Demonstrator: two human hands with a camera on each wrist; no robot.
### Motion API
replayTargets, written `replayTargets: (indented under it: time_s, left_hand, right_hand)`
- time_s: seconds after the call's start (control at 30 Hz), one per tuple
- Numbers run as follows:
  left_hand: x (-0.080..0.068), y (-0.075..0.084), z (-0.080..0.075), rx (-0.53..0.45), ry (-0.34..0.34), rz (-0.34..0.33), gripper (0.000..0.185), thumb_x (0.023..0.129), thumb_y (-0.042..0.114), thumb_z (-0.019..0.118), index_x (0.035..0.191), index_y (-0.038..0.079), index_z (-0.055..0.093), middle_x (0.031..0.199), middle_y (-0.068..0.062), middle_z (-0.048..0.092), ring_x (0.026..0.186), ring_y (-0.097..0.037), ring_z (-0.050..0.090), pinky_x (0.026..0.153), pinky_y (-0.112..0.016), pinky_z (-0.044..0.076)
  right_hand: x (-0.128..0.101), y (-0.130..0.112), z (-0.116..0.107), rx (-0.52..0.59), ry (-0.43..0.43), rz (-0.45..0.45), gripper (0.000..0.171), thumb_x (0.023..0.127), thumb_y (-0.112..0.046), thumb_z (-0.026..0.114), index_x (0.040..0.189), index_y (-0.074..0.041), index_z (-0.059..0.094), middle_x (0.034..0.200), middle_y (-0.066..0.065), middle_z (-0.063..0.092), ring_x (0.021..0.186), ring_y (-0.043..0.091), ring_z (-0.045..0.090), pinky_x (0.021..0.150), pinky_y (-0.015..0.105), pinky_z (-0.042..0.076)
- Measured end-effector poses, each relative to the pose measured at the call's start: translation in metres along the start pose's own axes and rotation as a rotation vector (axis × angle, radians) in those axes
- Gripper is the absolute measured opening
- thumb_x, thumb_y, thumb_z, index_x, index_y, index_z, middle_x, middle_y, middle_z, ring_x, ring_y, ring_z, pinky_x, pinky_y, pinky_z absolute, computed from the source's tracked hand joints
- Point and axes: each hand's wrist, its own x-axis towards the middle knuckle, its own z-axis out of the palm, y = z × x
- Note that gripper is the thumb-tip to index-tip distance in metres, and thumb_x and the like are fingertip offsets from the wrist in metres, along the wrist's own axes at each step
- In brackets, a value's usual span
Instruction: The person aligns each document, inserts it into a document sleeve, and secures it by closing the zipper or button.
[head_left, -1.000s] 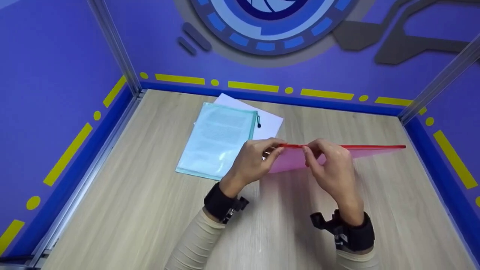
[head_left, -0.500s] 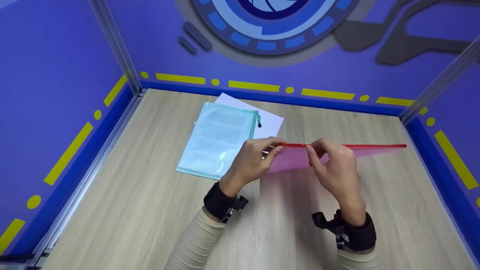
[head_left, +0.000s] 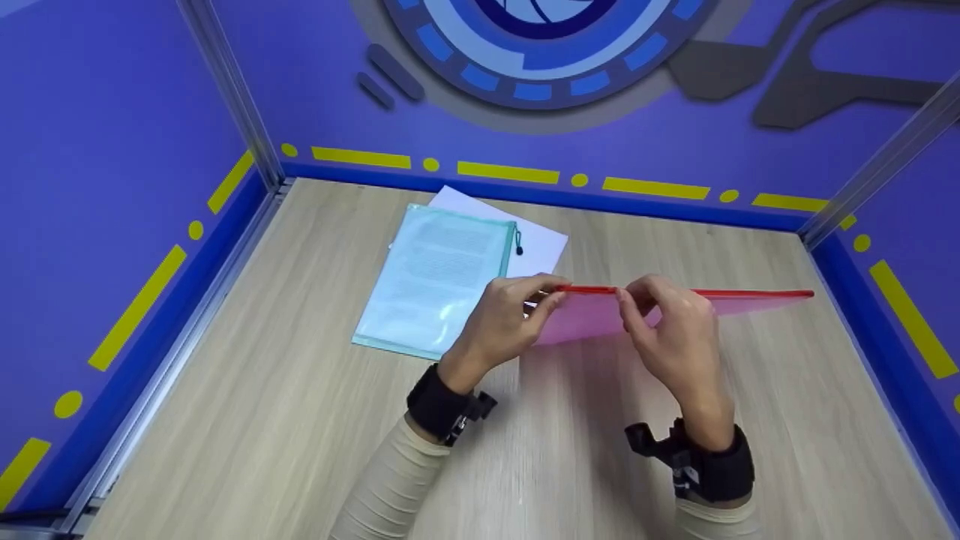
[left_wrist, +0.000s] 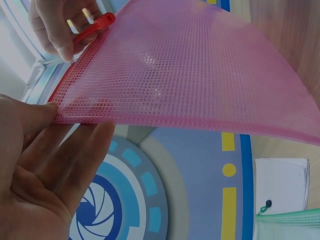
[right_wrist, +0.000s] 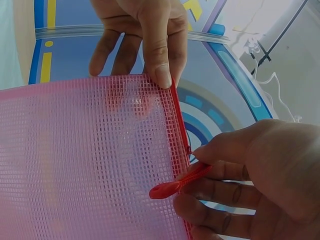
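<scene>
- Left hand (head_left: 510, 319) pinches pink pouch (left_wrist: 190, 75); right hand (head_left: 675, 330) pinches zip pull (right_wrist: 166, 190).
- Zip (right_wrist: 180, 117) seems partly run, remainder undone.
- At left hand's ten o'clock, teal pouch (head_left: 435, 277) looks filled.

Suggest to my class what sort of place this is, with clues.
Probably a small work booth, perhaps for recording hand tasks: a printed blue wall and metal post border the wooden table, and camera straps circle both wrists.
</scene>
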Motion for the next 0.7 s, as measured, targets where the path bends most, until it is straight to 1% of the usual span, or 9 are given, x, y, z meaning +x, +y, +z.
replayTargets:
  time_s: [0.13,0.23,0.33,0.47,0.7]
  left_hand:
    - [0.0003,0.0003,0.0001,-0.003,-0.004,-0.005,0.021,0.103,0.004,0.068,0.122,-0.001,0.075,0.107,-0.011,0.079,0.091,-0.015,0.077,0.076,-0.019,0.059]
    - [0.0005,0.0005,-0.0001,-0.003,-0.007,-0.002,0.02,0.104,0.005,0.068,0.122,-0.001,0.075,0.107,-0.012,0.079,0.091,-0.015,0.077,0.077,-0.016,0.057]
    - [0.0002,0.0,-0.0005,-0.003,-0.008,0.006,0.02,0.104,0.006,0.067,0.122,-0.001,0.074,0.107,-0.014,0.079,0.091,-0.016,0.077,0.077,-0.016,0.057]
    - [-0.0006,-0.0007,-0.002,0.014,-0.003,0.007,0.021,0.105,0.009,0.066,0.122,-0.001,0.074,0.108,-0.012,0.079,0.092,-0.014,0.077,0.078,-0.016,0.057]
    - [-0.0006,-0.0017,-0.0034,0.029,-0.001,-0.003,0.023,0.106,0.013,0.066,0.123,0.0,0.074,0.11,-0.009,0.079,0.095,-0.012,0.076,0.079,-0.017,0.057]
  right_hand:
    - [0.0001,0.0015,-0.0001,0.009,0.022,-0.031,0.011,0.097,-0.014,0.078,0.089,-0.008,0.073,0.076,0.002,0.069,0.07,0.016,0.063,0.063,0.029,0.044]
    - [0.0,0.002,-0.0003,0.01,0.021,-0.034,0.011,0.097,-0.014,0.077,0.089,-0.008,0.073,0.075,0.001,0.068,0.07,0.015,0.063,0.063,0.029,0.043]
    - [0.0,0.0024,-0.0003,0.01,0.018,-0.03,0.011,0.098,-0.015,0.077,0.089,-0.009,0.073,0.074,-0.001,0.067,0.069,0.012,0.063,0.062,0.026,0.042]
    - [0.0002,0.0038,0.0,0.017,0.031,-0.018,0.011,0.098,-0.013,0.077,0.089,-0.008,0.073,0.073,-0.002,0.067,0.068,0.012,0.062,0.062,0.022,0.04]
    - [0.0016,0.0046,-0.0002,0.022,0.038,-0.018,0.011,0.097,-0.012,0.077,0.089,-0.007,0.073,0.073,-0.001,0.067,0.068,0.013,0.062,0.063,0.021,0.04]
